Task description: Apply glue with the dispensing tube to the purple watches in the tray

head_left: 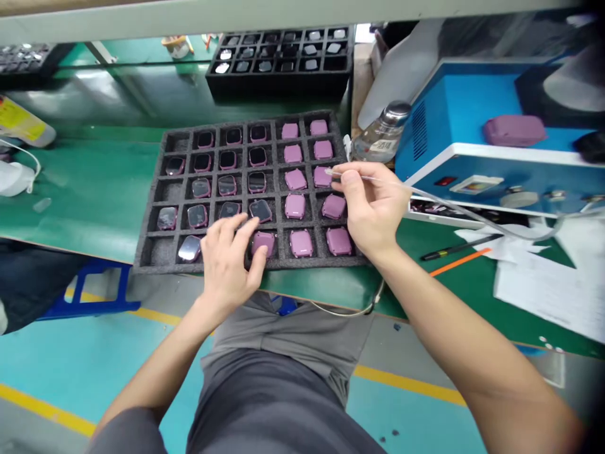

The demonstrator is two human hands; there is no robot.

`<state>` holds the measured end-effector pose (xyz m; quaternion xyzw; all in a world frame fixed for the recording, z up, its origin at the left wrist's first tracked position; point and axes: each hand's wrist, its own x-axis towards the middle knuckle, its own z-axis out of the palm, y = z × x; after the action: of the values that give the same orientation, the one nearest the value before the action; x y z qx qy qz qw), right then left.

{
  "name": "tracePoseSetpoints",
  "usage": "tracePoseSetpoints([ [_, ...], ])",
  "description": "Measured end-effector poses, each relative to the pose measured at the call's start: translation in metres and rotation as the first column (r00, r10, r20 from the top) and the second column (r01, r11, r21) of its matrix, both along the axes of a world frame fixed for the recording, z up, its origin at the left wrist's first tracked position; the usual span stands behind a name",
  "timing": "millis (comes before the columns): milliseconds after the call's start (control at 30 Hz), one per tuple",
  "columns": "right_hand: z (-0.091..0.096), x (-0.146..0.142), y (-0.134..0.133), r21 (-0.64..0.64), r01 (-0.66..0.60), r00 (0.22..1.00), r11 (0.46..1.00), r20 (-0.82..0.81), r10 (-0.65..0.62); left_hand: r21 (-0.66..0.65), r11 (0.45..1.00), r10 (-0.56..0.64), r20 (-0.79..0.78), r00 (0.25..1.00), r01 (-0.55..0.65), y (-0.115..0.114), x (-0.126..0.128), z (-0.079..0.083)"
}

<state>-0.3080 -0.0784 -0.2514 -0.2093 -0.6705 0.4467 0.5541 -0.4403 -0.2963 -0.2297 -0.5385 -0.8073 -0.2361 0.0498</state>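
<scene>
On a green workbench (pixel 94 217), seen from the head camera, a dark grey foam tray (pixel 158 251) lies in front of the person, divided into rows of square pockets. Its two right-hand columns hold purple watch cases (pixel 295 206), backs upward, while most pockets to their left carry watches with dark glass faces (pixel 227 159) turned up. The right hand (pixel 373 205) pinches a clear tube (pixel 454 208) between thumb and fingers; the tube's tip is at a purple case in the rightmost column, though whether it touches cannot be told. From the fist the tube trails rightward past a blue machine (pixel 477 120), on which a purple block (pixel 515 130) rests. The left hand (pixel 231 261) is spread loosely over the near edge of the tray, thumb and forefinger parted around one purple case (pixel 265 243) sitting in its pocket; contact is unclear, and no grip shows. Beyond the tray stands a black tray (pixel 278 82) filled with small glossy pieces, and a glass bottle (pixel 375 144) with a metal cap is just beside the machine. A black pen (pixel 458 247), an orange stick (pixel 460 261) and white papers (pixel 543 287) lie right of the right forearm.
</scene>
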Motion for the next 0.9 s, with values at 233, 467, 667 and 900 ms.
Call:
tracePoseSetpoints([
  [233,0.001,-0.002,-0.002,-0.056,-0.018,1.0,0.998,0.014,0.019,0.025,1.0,0.007,-0.009,1.0,-0.007,0.024,-0.019,-0.009],
  [467,-0.005,-0.006,0.004,-0.158,-0.043,0.999,0.987,0.013,0.045,-0.136,0.991,-0.016,-0.021,1.0,0.013,0.077,-0.037,0.011],
  [667,-0.005,-0.008,0.004,-0.205,-0.055,0.998,0.977,0.004,0.056,-0.297,0.955,-0.019,-0.118,0.993,-0.017,0.111,-0.049,0.039],
  [900,-0.001,-0.01,0.001,-0.165,-0.023,0.999,0.986,-0.046,0.015,0.088,0.977,-0.215,0.376,0.901,0.196,0.13,-0.059,0.049],
])
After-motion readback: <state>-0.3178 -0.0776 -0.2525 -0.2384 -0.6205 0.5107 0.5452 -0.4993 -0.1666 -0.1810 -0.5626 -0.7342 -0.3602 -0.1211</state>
